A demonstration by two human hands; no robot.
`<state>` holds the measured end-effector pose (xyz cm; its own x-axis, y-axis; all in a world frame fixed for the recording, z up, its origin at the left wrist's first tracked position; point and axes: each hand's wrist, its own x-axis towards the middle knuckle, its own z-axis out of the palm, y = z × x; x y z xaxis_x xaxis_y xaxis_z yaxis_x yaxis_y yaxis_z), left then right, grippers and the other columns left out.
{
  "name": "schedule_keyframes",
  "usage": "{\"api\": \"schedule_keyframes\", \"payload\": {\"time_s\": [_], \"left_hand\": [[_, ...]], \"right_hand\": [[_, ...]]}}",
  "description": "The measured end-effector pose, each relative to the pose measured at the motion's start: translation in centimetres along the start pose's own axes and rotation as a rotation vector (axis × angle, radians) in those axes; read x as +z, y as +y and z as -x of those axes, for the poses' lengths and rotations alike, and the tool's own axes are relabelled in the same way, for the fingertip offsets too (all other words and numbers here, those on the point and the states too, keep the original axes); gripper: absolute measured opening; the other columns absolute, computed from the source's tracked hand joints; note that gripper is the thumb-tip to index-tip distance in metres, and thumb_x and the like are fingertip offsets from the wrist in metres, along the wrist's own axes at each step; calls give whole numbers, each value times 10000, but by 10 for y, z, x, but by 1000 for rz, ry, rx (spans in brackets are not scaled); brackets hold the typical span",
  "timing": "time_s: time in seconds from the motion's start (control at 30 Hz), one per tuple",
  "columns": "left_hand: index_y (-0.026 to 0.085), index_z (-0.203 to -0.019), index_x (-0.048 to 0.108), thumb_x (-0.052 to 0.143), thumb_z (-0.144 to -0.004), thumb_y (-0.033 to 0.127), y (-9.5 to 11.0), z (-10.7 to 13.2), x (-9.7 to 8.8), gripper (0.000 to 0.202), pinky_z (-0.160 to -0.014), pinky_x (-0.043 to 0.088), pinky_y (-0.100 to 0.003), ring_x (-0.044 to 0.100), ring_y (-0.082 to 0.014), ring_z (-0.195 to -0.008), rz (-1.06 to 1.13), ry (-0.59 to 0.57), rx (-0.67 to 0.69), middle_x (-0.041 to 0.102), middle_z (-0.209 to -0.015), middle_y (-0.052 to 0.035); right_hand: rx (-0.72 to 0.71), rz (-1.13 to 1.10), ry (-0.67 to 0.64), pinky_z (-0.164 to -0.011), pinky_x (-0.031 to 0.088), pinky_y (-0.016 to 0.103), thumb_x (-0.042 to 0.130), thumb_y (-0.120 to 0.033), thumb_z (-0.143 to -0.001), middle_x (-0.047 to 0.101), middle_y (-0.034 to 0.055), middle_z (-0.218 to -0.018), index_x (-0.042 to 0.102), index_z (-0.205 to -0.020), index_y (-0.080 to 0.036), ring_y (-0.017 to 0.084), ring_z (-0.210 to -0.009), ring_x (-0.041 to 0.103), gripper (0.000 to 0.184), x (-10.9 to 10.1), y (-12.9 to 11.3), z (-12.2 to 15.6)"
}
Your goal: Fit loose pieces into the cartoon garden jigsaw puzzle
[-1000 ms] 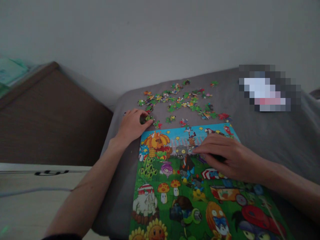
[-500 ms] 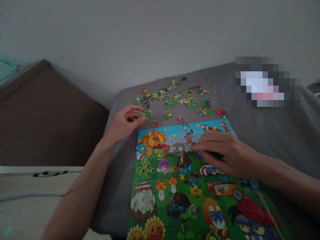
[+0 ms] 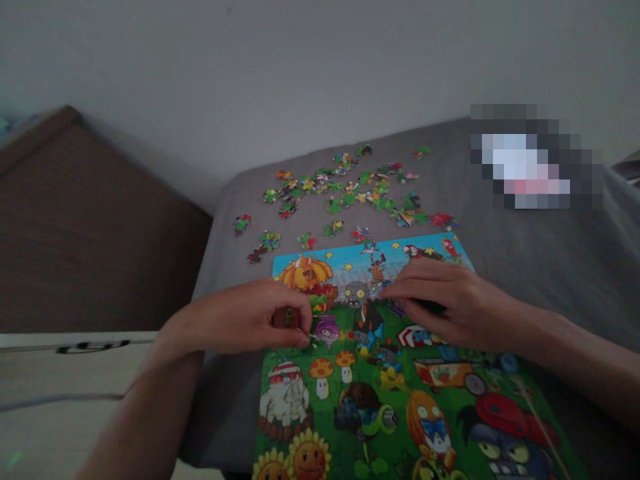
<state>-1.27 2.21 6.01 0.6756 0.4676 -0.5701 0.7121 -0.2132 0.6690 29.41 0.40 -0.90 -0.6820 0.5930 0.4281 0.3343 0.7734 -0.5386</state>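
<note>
A colourful cartoon jigsaw puzzle [image 3: 380, 400] lies on a grey cloth surface [image 3: 525, 253]. My left hand [image 3: 250, 317] hovers over the puzzle's upper left part, fingers curled in a pinch on a small puzzle piece [image 3: 287, 318]. My right hand [image 3: 440, 300] rests flat on the puzzle's upper middle, fingers stretched toward a grey zombie figure. Several loose puzzle pieces [image 3: 350, 190] lie scattered beyond the puzzle's far edge, with two or three more [image 3: 260, 243] off to the left.
A brown headboard-like panel [image 3: 90, 233] stands to the left. A pale wooden ledge [image 3: 60, 393] with a cable runs at lower left. A blurred patch [image 3: 533, 163] sits at the far right on the cloth. A plain wall rises behind.
My left hand picked a piece from the loose pile and drew back toward me, now over the puzzle's upper left. My right hand stayed in place.
</note>
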Motion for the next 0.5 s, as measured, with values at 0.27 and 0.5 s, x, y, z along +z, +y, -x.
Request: {"api": "schedule_keyframes", "payload": {"time_s": [0.27, 0.5], "left_hand": [[207, -759, 683, 726, -848, 344, -7, -7, 6, 169, -614, 404, -221, 596, -111, -681, -157, 68, -45, 639, -743, 31], [217, -769, 714, 733, -860, 352, -6, -8, 2, 164, -655, 389, -232, 592, -122, -714, -210, 52, -30, 645, -742, 30]], "right_hand": [[-5, 8, -28, -816, 536, 331, 490, -132, -959, 711, 71, -892, 710, -1075, -154, 173, -830, 671, 250, -1, 0, 0], [-21, 17, -34, -771, 535, 327, 489, -125, -958, 713, 70, -897, 710, -1077, -151, 170, -815, 669, 252, -2, -2, 0]]}}
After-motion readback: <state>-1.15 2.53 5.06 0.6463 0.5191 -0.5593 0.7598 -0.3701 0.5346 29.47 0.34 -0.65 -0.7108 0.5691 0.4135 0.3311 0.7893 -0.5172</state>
